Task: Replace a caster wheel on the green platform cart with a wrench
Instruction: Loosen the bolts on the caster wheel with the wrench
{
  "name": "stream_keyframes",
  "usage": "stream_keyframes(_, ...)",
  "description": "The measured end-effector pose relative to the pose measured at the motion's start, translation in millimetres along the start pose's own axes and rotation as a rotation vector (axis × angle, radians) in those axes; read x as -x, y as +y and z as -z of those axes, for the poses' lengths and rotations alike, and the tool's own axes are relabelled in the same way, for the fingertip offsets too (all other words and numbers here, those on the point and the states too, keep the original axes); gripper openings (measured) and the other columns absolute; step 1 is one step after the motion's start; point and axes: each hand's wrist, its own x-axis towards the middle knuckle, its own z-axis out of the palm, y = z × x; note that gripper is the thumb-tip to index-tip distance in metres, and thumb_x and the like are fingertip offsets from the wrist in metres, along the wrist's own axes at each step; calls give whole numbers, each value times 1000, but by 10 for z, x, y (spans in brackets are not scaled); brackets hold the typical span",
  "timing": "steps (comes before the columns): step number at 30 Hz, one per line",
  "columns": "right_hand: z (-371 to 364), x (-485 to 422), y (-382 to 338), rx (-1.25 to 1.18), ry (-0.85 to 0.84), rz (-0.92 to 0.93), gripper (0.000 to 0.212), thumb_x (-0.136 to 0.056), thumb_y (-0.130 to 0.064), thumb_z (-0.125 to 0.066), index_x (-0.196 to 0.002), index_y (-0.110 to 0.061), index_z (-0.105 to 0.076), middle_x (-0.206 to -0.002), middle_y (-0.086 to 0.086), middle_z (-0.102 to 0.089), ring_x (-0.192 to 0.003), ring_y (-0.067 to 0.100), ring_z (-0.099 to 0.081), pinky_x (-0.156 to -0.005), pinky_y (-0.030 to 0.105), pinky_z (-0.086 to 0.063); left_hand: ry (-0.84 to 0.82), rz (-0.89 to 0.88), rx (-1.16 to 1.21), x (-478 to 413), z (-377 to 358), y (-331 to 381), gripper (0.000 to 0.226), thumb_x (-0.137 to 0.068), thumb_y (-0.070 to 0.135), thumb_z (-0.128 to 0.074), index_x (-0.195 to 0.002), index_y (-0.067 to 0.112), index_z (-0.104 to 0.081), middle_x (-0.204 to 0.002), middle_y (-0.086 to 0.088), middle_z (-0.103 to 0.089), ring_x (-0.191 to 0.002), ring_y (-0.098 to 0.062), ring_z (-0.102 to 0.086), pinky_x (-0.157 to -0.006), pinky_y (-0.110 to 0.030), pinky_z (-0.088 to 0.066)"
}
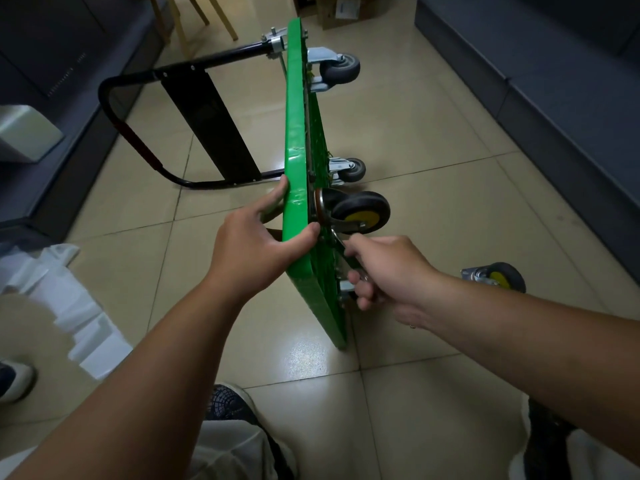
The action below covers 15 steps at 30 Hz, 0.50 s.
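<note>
Green platform cart (pixel 294 161) stood on edge on tiled floor (pixel 433 140).
Left hand (pixel 256 244) gripped its upper rim; right hand (pixel 388 271) fingers curled round wrench (pixel 341 245), head indistinct beside yellow-hubbed caster wheel (pixel 360 211). Loose caster (pixel 498 277) lay apart, right. Cardboard boxes (pixel 332 15) cut off, contents unseen.

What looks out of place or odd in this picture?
The green platform cart stands on its side edge, steadied by the left hand, while the right hand holds a wrench at a mounted yellow-hubbed caster. A second yellow-hubbed caster lies loose on the tiles, right of the cart.
</note>
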Motion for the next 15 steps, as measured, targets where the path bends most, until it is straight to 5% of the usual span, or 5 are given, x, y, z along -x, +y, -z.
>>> stream_keyframes(5, -22, -2, -105, 20, -40, -64, 7, -94, -15, -53, -93, -13, -60, -54, 3, -48, -37, 14, -37, -38, 22, -38, -8, -16, 12, 4, -3, -11, 103, -68, 73, -72, -156, 29, -43, -137, 26, -50, -130, 7, -51, -99, -40, -58)
stream_keyframes(11, -52, -51, -57, 34, -118, -77, 17, -98, -14, -50, -107, -11, -63, -60, 7, -49, -38, 15, -41, -40, 24, -42, -10, -12, 5, -12, -8, -34, 103, -67, 75, -71, -156, 32, -42, -138, 25, -51, -109, 30, -46, -94, -39, -61)
stream_keyframes(15, -93, -47, 14, 22, -162, -23, 23, -99, -12, -48, -115, -7, -64, -67, 12, -51, -40, 19, -47, -44, 29, -49, -4, -12, -1, -25, -7, -42, 103, -68, 75, -71, -156, 32, -42, -146, 14, -57, -111, 25, -51, -96, -40, -60)
